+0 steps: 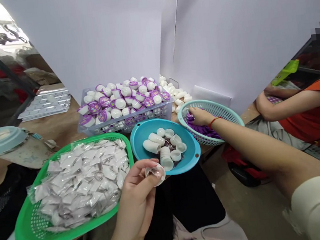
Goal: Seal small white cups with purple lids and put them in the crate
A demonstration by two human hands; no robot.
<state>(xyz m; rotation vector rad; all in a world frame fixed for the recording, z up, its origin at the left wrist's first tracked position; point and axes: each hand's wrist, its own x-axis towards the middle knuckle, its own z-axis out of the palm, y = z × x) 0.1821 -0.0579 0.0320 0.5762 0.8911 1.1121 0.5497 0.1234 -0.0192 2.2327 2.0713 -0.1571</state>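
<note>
My left hand point(134, 200) is raised at the lower middle, with its fingertips pinching a small clear plastic capsule half point(155, 173). Just beyond it sits a round blue dish point(191, 158) holding several white plastic capsule parts point(157, 143). My right hand point(200, 115), with a red bracelet on its wrist, reaches into a teal mesh basket point(229, 118) and touches a heap of purple pieces point(203, 129). To the left lies a green mesh basket point(116, 137) piled with small clear-wrapped white sachets point(80, 183).
A clear plastic crate point(155, 114) behind the dish is full of white cups with purple labels point(120, 101). Loose white capsules point(178, 94) lie behind it, against white panels point(239, 30). A co-worker in an orange top point(318, 113) works at right. A stack of sheets point(45, 105) lies at far left.
</note>
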